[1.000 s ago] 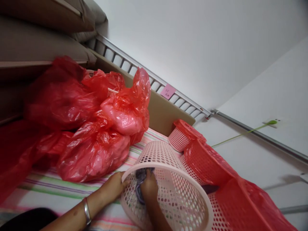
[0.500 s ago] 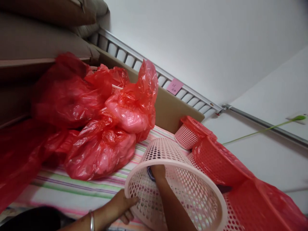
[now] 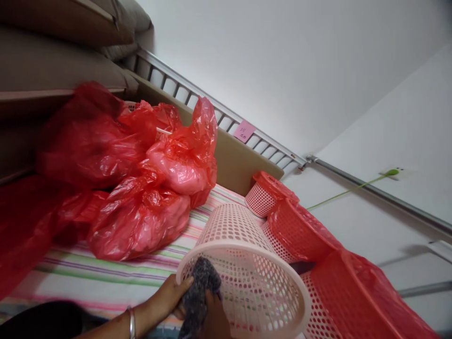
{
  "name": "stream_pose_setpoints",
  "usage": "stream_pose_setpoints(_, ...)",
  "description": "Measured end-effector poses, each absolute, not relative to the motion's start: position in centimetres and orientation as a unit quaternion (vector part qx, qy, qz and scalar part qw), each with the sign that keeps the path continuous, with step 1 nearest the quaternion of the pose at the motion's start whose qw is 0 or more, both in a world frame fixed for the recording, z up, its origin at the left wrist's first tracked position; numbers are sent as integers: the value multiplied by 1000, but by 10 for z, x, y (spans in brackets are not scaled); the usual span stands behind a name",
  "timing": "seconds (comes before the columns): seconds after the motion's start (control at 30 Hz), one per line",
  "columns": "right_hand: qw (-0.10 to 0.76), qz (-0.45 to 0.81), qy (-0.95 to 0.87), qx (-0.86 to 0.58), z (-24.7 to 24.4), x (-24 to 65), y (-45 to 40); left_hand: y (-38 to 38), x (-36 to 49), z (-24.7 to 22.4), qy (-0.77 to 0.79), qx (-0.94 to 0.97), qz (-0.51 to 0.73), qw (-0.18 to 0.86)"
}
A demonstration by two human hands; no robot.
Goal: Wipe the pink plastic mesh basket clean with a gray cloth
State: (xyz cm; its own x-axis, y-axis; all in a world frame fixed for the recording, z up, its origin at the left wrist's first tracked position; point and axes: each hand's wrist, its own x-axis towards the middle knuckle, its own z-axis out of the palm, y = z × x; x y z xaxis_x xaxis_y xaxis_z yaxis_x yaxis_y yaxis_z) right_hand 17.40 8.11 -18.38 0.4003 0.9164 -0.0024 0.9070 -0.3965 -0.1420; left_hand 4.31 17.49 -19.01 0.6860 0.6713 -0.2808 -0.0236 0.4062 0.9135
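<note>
The right hand (image 3: 213, 314) is closed around a dark grey speckled cloth (image 3: 196, 297), which is bunched at the near left of a pale pink basket's open mouth and hangs down toward the near edge; the left hand (image 3: 172, 297), a silver bangle (image 3: 132, 325) on its wrist, clasps the left side of the basket's rim with its thumb on the inner side, right beside the cloth; whether that thumb also pins the cloth I cannot tell. At the near left sits a black rounded shape (image 3: 45, 321), too partly seen to name.

The perforated pale pink basket (image 3: 237, 226) lies on its side, mouth toward the person, on a striped sheet (image 3: 102, 278); to its left are heaped crinkled red plastic bags (image 3: 141, 226); to its right, a row of pink baskets (image 3: 259, 200) draped in red plastic (image 3: 300, 230) runs from near to far.

Beyond, at the far left, bulky grey-brown bundles (image 3: 63, 56) are piled; a tan board (image 3: 233, 160) stands along the far side, against a metal railing (image 3: 263, 147) bearing a pink note (image 3: 244, 131); a pale wall (image 3: 264, 56) rises behind.
</note>
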Motion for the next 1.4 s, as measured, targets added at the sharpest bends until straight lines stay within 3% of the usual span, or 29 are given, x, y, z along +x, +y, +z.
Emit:
stream_pose_setpoints(0.3,84,-37,-514,-853,-140,227,194,187,29,-162,322,584,218,713)
stream_pose_setpoints(0.57,84,-61,-507,-855,-157,256,266,232,2,-129,317,668,302,602)
stream_pose_setpoints(0.83,50,-46,-494,-867,-150,242,258,203,22,-170,330,523,220,754)
stream_pose_setpoints(1.0,38,-39,-514,-856,-150,201,195,199,27,-178,321,522,258,747)
stream_pose_setpoints(1.2,29,-53,-596,-801,-190,173,97,195,35,-179,332,530,277,730)
stream_pose_setpoints(1.4,66,-68,-570,-816,-163,190,137,198,18,-147,292,655,280,638)
